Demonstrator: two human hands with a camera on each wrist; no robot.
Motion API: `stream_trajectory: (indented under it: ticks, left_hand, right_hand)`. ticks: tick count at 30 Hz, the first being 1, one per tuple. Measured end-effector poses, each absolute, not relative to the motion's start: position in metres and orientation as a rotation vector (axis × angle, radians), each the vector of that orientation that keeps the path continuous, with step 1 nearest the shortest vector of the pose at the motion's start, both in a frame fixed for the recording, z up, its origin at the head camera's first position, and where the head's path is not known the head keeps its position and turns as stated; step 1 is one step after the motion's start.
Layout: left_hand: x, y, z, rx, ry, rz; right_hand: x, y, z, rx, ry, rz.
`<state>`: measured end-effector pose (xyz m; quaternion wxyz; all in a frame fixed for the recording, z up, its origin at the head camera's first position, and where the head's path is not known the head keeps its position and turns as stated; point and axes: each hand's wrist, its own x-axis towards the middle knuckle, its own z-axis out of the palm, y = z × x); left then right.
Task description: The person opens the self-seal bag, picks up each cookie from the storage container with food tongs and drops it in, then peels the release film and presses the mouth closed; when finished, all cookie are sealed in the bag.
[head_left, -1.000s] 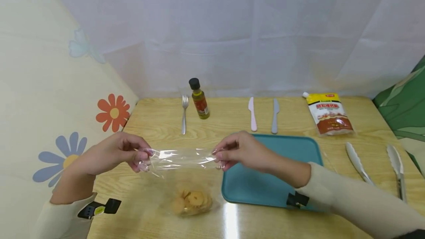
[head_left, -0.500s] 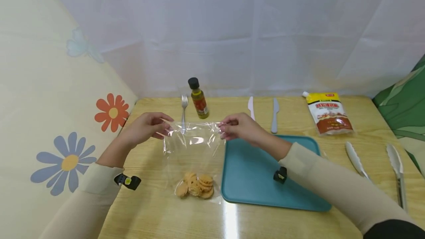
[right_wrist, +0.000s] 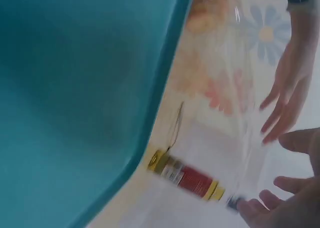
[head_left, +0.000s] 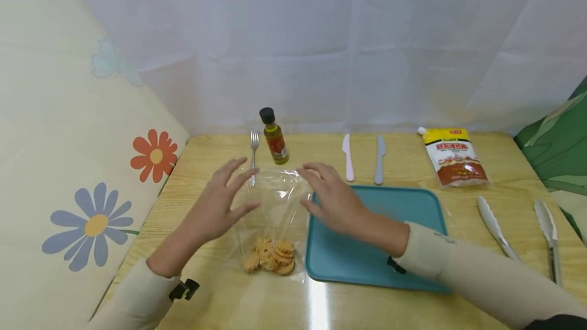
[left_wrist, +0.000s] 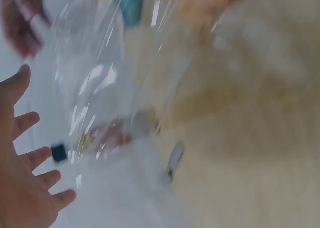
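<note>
A clear plastic bag (head_left: 279, 213) stands on the table with several round cookies (head_left: 272, 257) heaped at its bottom. My left hand (head_left: 220, 202) is at the bag's left upper side, fingers spread and straight. Across from it, my right hand (head_left: 335, 200) is at the bag's upper right, its fingers also parted. Neither pinches the bag; whether fingertips brush the film cannot be told. The left wrist view shows the left hand (left_wrist: 30, 163) beside the blurred film, and the right wrist view has the right hand (right_wrist: 290, 188) near the bag's top edge.
A teal tray (head_left: 376, 269) lies right of the bag. Behind are a fork (head_left: 254, 141), a sauce bottle (head_left: 276, 141), a pink knife (head_left: 348, 159) and a grey knife (head_left: 379, 162). A spouted pouch (head_left: 456, 159) and metal tongs (head_left: 548, 228) lie at the right.
Both hands first gripped the bag's top edge, raised it and straightened it. Now they have let go and their fingers are spread. The cookies rest at the bottom.
</note>
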<state>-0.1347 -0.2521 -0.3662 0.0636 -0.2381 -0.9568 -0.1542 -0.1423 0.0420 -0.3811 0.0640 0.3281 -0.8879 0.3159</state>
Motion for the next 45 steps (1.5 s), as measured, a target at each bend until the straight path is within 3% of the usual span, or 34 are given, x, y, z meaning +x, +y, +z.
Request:
stream_trajectory:
  ticks: [6,17,45]
  left_hand:
    - [-0.119,-0.232,-0.399,-0.755,-3.003,-0.229]
    - [-0.147,-0.241,-0.446,-0.763,-3.142,-0.300]
    - [-0.148,-0.233,-0.471,-0.821,-3.138,-0.387]
  right_hand:
    - [-0.120,0.023,-0.400,1.208,-2.853,0.556]
    - [-0.157,0.006,-0.432,1.159,-3.138,0.341]
    - [-0.165,0.001,-0.451,1.191,-3.225,-0.123]
